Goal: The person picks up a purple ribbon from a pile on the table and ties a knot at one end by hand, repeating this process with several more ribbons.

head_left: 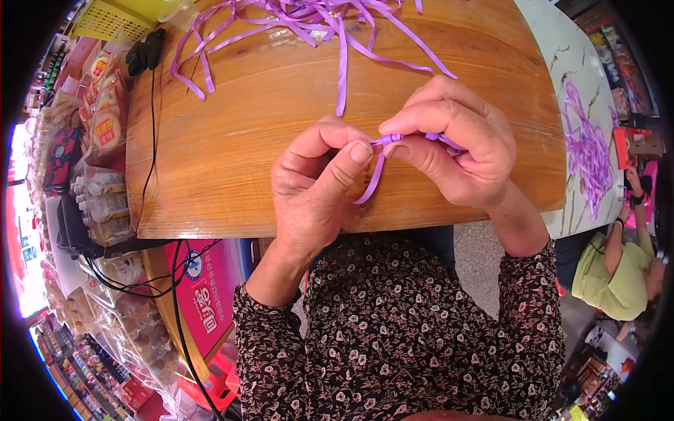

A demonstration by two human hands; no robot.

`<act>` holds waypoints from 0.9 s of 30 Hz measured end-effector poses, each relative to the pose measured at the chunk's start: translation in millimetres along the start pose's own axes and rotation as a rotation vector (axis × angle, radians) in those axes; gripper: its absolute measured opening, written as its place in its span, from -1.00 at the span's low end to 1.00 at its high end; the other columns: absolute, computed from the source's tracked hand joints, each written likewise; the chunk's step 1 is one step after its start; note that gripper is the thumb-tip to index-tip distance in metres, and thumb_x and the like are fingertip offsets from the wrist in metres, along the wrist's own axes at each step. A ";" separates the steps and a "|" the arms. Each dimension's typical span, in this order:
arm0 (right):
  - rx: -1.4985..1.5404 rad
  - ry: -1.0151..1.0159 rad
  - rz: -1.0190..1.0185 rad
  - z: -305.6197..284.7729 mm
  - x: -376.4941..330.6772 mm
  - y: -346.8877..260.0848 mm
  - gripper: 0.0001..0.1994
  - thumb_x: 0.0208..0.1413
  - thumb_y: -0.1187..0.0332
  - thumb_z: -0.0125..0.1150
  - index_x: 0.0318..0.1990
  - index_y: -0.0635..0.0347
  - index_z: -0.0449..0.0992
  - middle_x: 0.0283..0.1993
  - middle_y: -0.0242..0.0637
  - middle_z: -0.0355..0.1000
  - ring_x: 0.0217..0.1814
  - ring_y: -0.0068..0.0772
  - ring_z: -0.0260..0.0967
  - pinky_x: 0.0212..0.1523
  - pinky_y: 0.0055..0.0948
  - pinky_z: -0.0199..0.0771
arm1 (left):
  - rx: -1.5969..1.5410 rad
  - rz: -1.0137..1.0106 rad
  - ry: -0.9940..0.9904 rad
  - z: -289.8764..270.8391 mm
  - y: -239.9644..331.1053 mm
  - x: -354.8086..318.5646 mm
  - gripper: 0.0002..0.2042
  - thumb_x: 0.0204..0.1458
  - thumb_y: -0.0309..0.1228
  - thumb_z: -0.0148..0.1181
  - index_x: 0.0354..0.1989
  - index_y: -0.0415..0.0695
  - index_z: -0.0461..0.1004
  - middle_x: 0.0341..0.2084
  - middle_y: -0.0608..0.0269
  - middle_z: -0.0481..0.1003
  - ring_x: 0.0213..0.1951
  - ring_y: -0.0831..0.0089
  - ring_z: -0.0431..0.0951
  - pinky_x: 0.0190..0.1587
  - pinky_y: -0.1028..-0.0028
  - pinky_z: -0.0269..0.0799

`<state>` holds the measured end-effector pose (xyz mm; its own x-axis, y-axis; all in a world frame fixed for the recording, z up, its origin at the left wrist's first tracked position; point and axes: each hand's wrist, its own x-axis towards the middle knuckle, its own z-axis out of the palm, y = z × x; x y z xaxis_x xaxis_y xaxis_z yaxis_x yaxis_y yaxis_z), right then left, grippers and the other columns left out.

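Both hands are raised over the near edge of a wooden table [232, 168], working on one purple ribbon [392, 139]. Between thumb and forefinger, my left hand [319, 172] pinches the ribbon close to a small coiled or knotted part. My right hand [460, 144] grips that coiled part from the other side, its thumb below and fingers above. A loose end of the ribbon dangles beneath the left fingertips. More ribbon shows inside the curled right fingers, partly hidden. At the table's far side lies a loose heap of purple ribbons [342, 63], several strands trailing toward me.
On the marble-patterned table [554, 42] at right lies another purple ribbon pile [590, 158]. A person in a yellow-green top [618, 277] is beyond it. Packaged goods [105, 119], a clear container [105, 203] and a black cable [151, 140] line the left. A yellow basket [112, 21] stands far left.
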<state>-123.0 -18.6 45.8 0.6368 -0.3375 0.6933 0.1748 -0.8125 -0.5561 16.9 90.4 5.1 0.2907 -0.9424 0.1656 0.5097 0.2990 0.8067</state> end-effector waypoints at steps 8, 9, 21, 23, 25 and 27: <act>0.067 -0.118 0.041 -0.3 3.9 9.5 -0.80 -0.08 0.50 0.27 -0.24 0.29 0.54 -0.41 -0.30 0.40 -0.39 -0.47 0.33 -0.42 -0.59 0.30 | -0.060 -0.108 0.155 5.8 -0.1 0.0 -0.85 -0.01 -0.59 0.20 -0.23 -0.23 0.50 -0.39 0.35 0.50 -0.35 0.68 0.42 -0.30 0.68 0.33; 0.102 -0.150 0.059 -1.1 4.3 8.9 -0.79 -0.04 0.49 0.24 -0.20 0.30 0.54 -0.39 -0.31 0.39 -0.37 -0.48 0.32 -0.38 -0.58 0.31 | -0.064 -0.104 0.173 5.1 -0.7 1.0 -0.85 -0.02 -0.60 0.21 -0.25 -0.24 0.51 -0.40 0.35 0.51 -0.33 0.66 0.44 -0.25 0.66 0.34; 0.142 -0.086 0.210 -7.8 -0.6 9.8 -0.67 0.13 0.52 0.03 0.07 0.35 0.39 -0.30 -0.30 0.39 -0.36 -0.59 0.31 -0.35 -0.67 0.33 | -0.149 -0.104 0.110 -1.0 -2.1 4.5 -0.84 -0.01 -0.61 0.18 -0.23 -0.26 0.50 -0.39 0.38 0.45 -0.41 0.70 0.37 -0.33 0.69 0.26; 0.187 -0.049 0.213 -6.6 -1.1 9.3 -0.67 0.14 0.51 0.03 0.08 0.37 0.36 -0.31 -0.27 0.43 -0.39 -0.59 0.33 -0.38 -0.67 0.35 | -0.141 -0.097 0.099 -1.0 -1.6 4.5 -0.85 0.00 -0.61 0.18 -0.23 -0.26 0.50 -0.40 0.38 0.44 -0.41 0.69 0.36 -0.32 0.70 0.26; 0.237 -0.016 0.212 -3.8 -2.0 8.7 -0.66 0.15 0.50 0.03 0.09 0.39 0.34 -0.32 -0.25 0.46 -0.42 -0.59 0.36 -0.40 -0.67 0.38 | -0.131 -0.084 0.094 -1.7 -1.3 4.8 -0.85 0.00 -0.61 0.17 -0.23 -0.26 0.50 -0.40 0.38 0.43 -0.40 0.68 0.35 -0.31 0.70 0.25; 0.244 0.018 0.217 -1.9 -3.9 7.5 -0.65 0.15 0.45 0.06 0.08 0.43 0.33 -0.37 -0.21 0.50 -0.49 -0.58 0.39 -0.47 -0.64 0.40 | 0.012 0.045 0.089 -1.2 -3.7 5.7 -0.85 -0.01 -0.62 0.17 -0.24 -0.27 0.51 -0.39 0.36 0.41 -0.37 0.67 0.34 -0.30 0.70 0.25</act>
<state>-125.6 -24.3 39.7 0.6655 -0.5006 0.5536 0.2125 -0.5839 -0.7835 17.7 84.1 2.4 0.3839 -0.9109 0.1514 0.4852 0.3385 0.8062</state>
